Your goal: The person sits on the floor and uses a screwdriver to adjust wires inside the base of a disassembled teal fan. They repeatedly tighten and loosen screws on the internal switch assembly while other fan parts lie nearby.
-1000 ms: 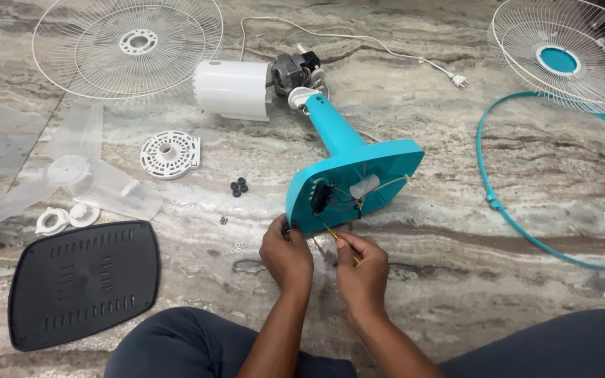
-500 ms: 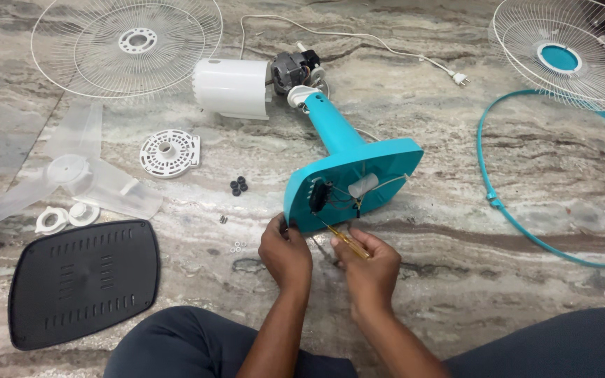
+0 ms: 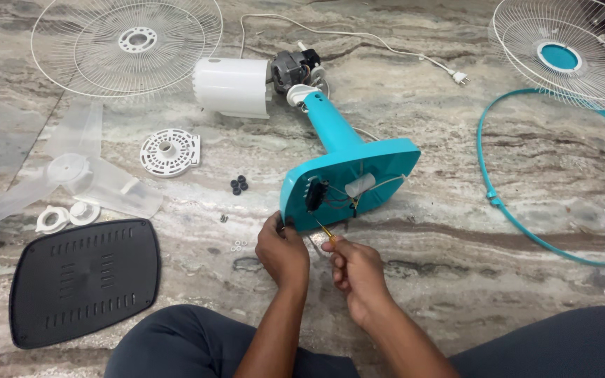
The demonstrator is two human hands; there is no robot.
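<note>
Teal fan base [image 3: 358,171] lies tipped on marble floor [image 3: 456,231], open underside turned toward person, so wiring inside faces hands. Left hand [image 3: 283,250] at 7 o'clock of base, grip clenched on lower rim, steadying it. Right hand [image 3: 356,271] at 6 o'clock, grip grasping small yellow-handled screwdriver [image 3: 325,229], tip aimed into cavity. Cavity holds black switch block [image 3: 314,194], white cylinder [image 3: 360,185], thin wires. Black base cover [image 3: 84,280] off, lying at 8 o'clock. Black knobs [image 3: 239,185] loose at 9 o'clock.
</note>
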